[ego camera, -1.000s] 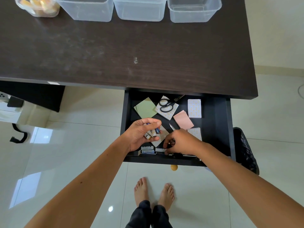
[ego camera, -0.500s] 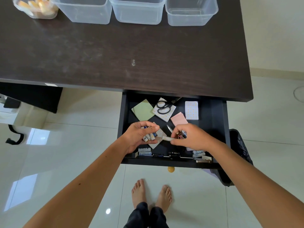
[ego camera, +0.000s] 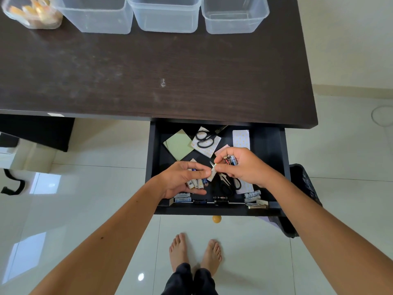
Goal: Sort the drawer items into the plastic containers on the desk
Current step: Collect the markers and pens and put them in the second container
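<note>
The black drawer (ego camera: 265,145) stands open under the desk. My left hand (ego camera: 180,182) cups several small batteries (ego camera: 196,184) over the drawer's front left. My right hand (ego camera: 242,165) holds more batteries (ego camera: 230,160) in its curled fingers and pinches a white battery (ego camera: 212,173) at its fingertips, right against my left hand's fingers. In the drawer lie a green note pad (ego camera: 178,143), black scissors (ego camera: 205,139) on a patterned pad, a second pair of scissors (ego camera: 228,184) under my right hand, and loose batteries (ego camera: 252,195) along the front. Three clear plastic containers (ego camera: 165,13) stand at the desk's far edge.
A clear tub with yellow contents (ego camera: 32,13) sits at the desk's far left. A black bin (ego camera: 302,199) stands right of the drawer. The drawer's yellow knob (ego camera: 216,219) sticks out toward me, above my bare feet (ego camera: 195,250). The dark desk top (ego camera: 148,71) spans the view.
My right hand rose from the drawer's front with batteries and brought a white one across to my left hand. My left hand stayed in place holding its batteries.
</note>
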Available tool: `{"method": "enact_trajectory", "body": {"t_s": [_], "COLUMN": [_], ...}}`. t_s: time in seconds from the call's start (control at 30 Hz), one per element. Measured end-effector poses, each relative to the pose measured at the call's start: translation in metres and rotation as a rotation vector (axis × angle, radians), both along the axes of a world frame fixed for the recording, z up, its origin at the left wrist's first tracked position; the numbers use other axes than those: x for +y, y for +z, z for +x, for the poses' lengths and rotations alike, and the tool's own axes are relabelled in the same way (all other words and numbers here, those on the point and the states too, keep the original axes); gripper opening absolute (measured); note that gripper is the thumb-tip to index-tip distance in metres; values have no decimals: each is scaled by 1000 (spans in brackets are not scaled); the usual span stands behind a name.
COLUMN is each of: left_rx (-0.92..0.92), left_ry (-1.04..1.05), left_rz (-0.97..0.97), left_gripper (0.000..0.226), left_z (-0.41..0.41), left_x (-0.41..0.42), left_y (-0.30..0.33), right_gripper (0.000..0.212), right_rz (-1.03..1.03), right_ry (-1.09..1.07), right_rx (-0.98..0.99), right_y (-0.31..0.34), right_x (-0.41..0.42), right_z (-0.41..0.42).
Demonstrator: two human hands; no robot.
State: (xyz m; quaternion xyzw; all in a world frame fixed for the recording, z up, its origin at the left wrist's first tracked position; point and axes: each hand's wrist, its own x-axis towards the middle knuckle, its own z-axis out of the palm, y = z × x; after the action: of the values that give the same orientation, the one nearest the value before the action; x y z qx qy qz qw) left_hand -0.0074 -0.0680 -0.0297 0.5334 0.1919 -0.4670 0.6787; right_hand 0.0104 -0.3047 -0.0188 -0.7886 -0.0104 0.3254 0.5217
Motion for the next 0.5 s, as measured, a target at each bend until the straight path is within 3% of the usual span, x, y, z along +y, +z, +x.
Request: {"method": "enact_trajectory", "body": {"t_s": [0.3, 0.5], "left_rx": [0, 5], "left_ry": [-15, 113], "left_rz": [7, 5], "left_gripper": [17, 22], "left_z": [0, 3], "left_x": [2, 14], "left_y": [-3, -7], "right_gripper": [14, 1], "right_rz": [-4, -62], "right_ry": [-41, 29], "right_rx": [-18, 58], "right_y": [-5, -3], "right_x": [9, 1], "right_z": [-2, -12]}}
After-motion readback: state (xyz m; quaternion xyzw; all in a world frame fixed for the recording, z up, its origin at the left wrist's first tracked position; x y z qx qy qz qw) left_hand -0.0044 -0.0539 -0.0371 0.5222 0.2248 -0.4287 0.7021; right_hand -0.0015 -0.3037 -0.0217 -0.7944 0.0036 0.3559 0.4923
